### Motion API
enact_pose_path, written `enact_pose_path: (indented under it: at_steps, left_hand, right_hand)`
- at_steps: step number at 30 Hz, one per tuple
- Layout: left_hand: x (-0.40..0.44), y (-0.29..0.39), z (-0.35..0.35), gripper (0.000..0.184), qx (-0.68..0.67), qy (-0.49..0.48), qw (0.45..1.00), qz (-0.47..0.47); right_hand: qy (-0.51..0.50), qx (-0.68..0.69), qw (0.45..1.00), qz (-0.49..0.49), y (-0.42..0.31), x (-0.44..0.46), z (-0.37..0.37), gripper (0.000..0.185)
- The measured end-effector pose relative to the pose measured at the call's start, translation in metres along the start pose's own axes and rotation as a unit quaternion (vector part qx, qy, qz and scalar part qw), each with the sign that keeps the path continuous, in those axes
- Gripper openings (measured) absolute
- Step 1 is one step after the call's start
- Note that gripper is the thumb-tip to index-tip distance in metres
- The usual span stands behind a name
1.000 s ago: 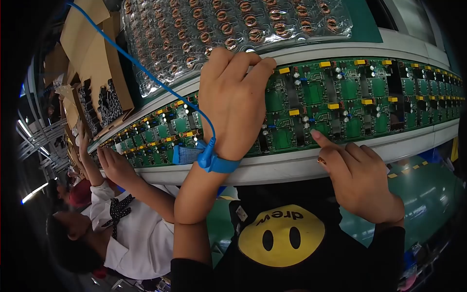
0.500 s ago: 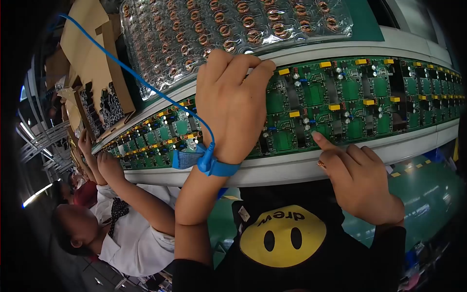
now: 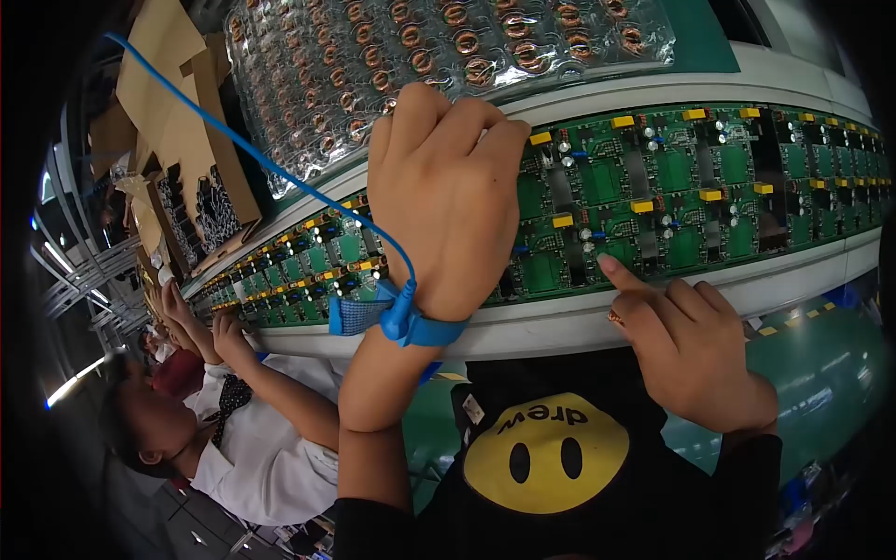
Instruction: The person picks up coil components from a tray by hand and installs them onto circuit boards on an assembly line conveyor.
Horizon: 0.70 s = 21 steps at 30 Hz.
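My left hand (image 3: 443,196), with a blue wrist strap (image 3: 425,329) and cord, is bent over the green circuit boards (image 3: 602,182). Its fingers curl down at the boards' upper edge; the fingertips and whatever they hold are hidden. My right hand (image 3: 686,345) rests at the near rail, its index finger stretched out to the boards' lower edge and its other fingers bent. Nothing shows in it. The boards carry yellow blocks and small silver cylinders, in two long rows between pale rails.
Behind the far rail (image 3: 635,91) lies a clear plastic tray (image 3: 448,75) of copper coils. Cardboard boxes (image 3: 219,131) with black-and-silver parts stand at the left. A co-worker in a white shirt (image 3: 271,457) sits at the left, hands by the boards.
My left hand has shifted very slightly, fingers still curled down. My right hand has barely moved. The co-worker's hands and head have moved at the left.
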<state>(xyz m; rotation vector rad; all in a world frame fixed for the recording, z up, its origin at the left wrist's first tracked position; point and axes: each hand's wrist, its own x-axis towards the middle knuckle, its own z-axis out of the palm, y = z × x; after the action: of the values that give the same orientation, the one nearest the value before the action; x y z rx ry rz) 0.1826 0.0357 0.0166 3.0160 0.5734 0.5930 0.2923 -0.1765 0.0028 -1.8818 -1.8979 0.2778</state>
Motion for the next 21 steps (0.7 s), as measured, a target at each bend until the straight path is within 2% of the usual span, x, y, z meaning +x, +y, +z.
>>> enact_pose_path:
  at_steps: [10, 21]
  left_hand:
    - [-0.0018, -0.0011, 0.0027, 0.012, -0.018, 0.011, 0.999, -0.032]
    - [-0.0021, -0.0101, 0.0025, 0.013, -0.045, 0.008, 0.999, -0.005]
  right_hand:
    - [0.010, 0.000, 1.000, 0.007, -0.0004, -0.0009, 0.0029, 0.013]
    - [0.004, 0.020, 1.000, 0.010, 0.0011, -0.0004, 0.0011, 0.012]
